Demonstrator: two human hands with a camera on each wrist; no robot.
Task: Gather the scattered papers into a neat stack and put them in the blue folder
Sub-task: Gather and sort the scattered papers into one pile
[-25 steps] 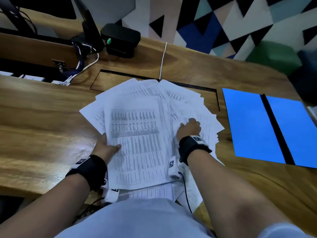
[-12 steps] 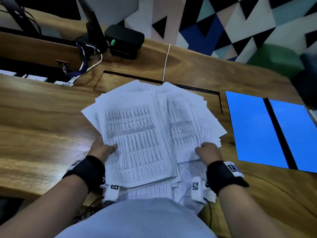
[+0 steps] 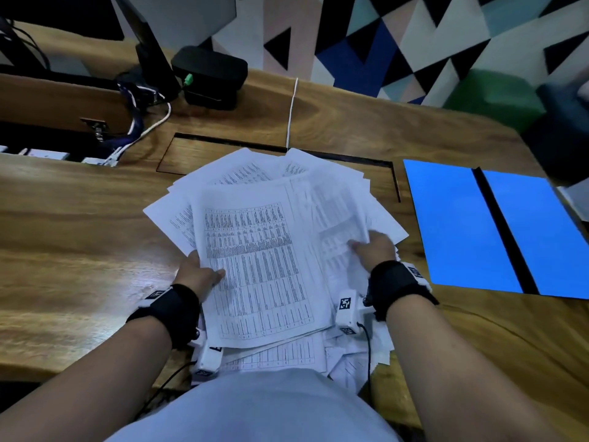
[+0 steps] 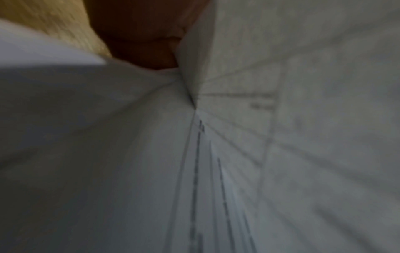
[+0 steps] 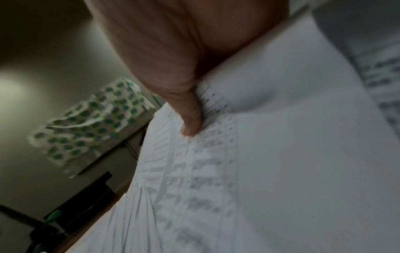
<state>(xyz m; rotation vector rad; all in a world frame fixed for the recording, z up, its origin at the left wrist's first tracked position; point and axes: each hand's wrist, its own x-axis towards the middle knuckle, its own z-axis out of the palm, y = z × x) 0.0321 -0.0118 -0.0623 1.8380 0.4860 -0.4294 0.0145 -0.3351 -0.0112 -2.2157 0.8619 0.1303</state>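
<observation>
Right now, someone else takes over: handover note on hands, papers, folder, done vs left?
Left hand: grips the left edge of the papers, thumb on top.
Right hand: pinches sheets at the pile's right side.
Papers: one loose, fanned pile on the wooden desk, corners sticking out, some hanging over the near edge.
Blue folder: open, flat, empty, right of the pile.
Done: sheets pulled together.
Left: square the edges, move stack into folder.

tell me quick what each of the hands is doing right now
Left hand: grips the left edge of the papers, thumb on top.
Right hand: pinches sheets on the pile's right side.
</observation>
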